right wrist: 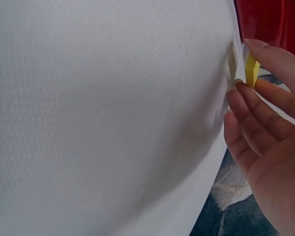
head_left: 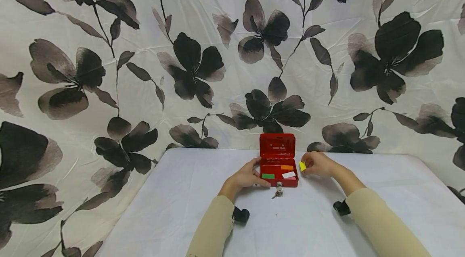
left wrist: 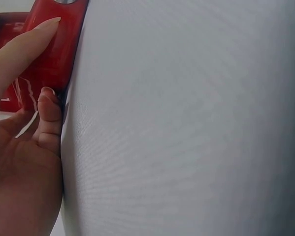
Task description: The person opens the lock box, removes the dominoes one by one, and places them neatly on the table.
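A red metal cash box (head_left: 279,183) stands on the table with its lid raised. Inside it lie a green block (head_left: 268,176), an orange block (head_left: 287,167), a white block (head_left: 289,175) and a partly hidden pink piece. My left hand (head_left: 244,175) holds the box by its front left corner, thumb along the front and fingers at the left side; the left wrist view shows thumb and fingers against the red wall (left wrist: 63,46). Just right of the box, my right hand (head_left: 319,164) pinches a small yellow block (right wrist: 251,70) between thumb and fingers.
Keys (head_left: 277,193) hang from the lock at the box's front. The white-covered table (head_left: 290,228) ends just behind the box, at a floral curtain (head_left: 203,120). Black wrist-worn devices show beneath both sleeves.
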The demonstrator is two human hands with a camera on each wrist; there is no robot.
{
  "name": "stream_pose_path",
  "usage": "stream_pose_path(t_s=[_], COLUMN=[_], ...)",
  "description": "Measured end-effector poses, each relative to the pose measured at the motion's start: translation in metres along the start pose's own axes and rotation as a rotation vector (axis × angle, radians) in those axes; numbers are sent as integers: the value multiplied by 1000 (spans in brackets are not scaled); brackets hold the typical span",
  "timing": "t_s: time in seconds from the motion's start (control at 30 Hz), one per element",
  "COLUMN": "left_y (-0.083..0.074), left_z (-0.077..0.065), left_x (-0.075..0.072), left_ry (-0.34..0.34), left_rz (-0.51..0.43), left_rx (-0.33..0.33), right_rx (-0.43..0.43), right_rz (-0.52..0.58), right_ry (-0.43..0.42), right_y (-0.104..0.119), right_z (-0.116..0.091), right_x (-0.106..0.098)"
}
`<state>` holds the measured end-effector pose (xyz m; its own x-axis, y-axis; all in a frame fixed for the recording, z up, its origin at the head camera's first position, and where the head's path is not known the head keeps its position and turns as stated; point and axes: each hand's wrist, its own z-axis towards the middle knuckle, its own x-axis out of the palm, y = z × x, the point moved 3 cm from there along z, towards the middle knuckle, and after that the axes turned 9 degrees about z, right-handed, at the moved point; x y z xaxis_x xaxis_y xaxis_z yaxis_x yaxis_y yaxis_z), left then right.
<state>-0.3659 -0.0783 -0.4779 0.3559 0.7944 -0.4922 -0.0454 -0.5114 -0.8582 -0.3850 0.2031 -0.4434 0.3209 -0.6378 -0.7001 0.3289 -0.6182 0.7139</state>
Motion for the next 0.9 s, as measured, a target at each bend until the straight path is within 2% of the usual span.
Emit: stream_pose_path(t_s=[0.27,0.9], left_y=[1,1], left_z=[0,1], left_x=[0,0], left_ry=[4,-12], left_rz=[36,30], left_rx=[-11,-24], right_rx=[29,72], right_rz=[2,13], right_ry=[7,8], right_y=[-2,-2], right_z=[1,2], right_x=[0,1])
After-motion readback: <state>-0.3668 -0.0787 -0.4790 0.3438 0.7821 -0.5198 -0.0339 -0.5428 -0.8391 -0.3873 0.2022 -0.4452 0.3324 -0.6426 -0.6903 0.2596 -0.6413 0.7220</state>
